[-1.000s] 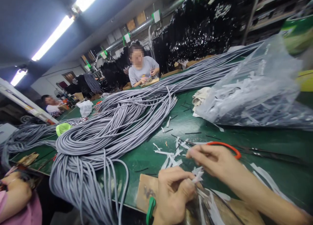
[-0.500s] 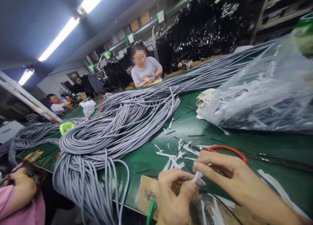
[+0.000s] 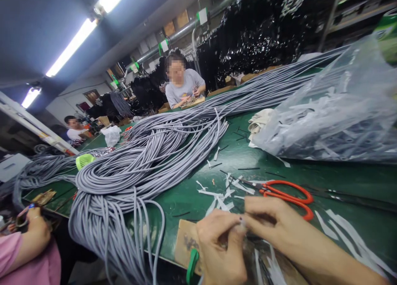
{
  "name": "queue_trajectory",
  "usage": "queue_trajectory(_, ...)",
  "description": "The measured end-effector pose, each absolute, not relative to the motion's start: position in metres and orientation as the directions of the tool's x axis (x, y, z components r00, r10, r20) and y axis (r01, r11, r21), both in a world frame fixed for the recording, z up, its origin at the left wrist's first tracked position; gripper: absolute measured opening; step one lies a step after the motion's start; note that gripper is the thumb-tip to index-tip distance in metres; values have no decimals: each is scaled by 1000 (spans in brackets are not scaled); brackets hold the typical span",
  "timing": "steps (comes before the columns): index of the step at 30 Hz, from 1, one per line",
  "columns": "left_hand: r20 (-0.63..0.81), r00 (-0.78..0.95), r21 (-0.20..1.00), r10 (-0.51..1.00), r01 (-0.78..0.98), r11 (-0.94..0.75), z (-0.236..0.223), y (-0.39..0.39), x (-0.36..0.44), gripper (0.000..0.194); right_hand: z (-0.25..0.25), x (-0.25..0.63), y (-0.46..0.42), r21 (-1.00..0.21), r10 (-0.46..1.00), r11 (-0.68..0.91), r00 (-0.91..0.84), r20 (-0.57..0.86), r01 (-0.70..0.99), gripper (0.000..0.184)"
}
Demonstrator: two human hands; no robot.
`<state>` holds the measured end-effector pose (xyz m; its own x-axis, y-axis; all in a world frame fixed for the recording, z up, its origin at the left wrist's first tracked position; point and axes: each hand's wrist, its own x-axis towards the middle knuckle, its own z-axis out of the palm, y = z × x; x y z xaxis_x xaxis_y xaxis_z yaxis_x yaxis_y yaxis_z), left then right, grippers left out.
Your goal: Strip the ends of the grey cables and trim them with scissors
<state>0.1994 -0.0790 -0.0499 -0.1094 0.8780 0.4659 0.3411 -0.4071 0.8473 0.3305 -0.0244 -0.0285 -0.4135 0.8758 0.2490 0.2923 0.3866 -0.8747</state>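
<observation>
My left hand (image 3: 220,245) is closed, thumb and forefinger pinching what looks like a cable end (image 3: 241,220), a small pale tip with a dark spot. Against that tip press the fingers of my right hand (image 3: 276,223), also closed; whatever they pinch is hidden. Below both hands lies a brown board (image 3: 187,241) with a green clip (image 3: 192,265) at its edge. White strips (image 3: 274,268) are scattered on the board. Just beyond my right hand rest orange-handled scissors (image 3: 288,190).
A large bundle of grey cables (image 3: 149,153) runs across the green table (image 3: 198,169). At the right stands a clear plastic bag (image 3: 335,128) of white strips beside a cream cloth (image 3: 259,124). Co-workers sit across the table and at the left, one in a pink sleeve (image 3: 34,256).
My right hand has drawn down and in against the left fingertips, uncovering more of the scissors. The white wrapped piece seen between my fingers is now mostly hidden.
</observation>
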Motion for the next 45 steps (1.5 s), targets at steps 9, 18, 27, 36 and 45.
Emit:
queue_trajectory(9, 267, -393, 961, 880, 178, -212, -71, -78, 202, 45, -30, 340, -32, -620, 745, 652, -220, 630, 436, 36)
queue_trajectory(18, 211, -331, 975, 920, 133, -176, -64, -76, 201, 48, -38, 334, -38, -573, 702, 702, -273, 658, 424, 40)
queue_trajectory(27, 218, -292, 972, 931, 151, -180, -60, -75, 202, 49, -36, 331, -40, -642, 731, 682, -283, 622, 350, 40)
queue_trajectory(36, 320, -102, 793, 942, 573, -208, -56, -74, 201, 30, -35, 337, -40, -792, 857, 508, -110, 503, 340, 49)
queue_trajectory(45, 344, -84, 778, 935, 584, -233, -56, -76, 198, 32, -27, 354, -25, -138, 416, 843, -469, 779, 520, 34)
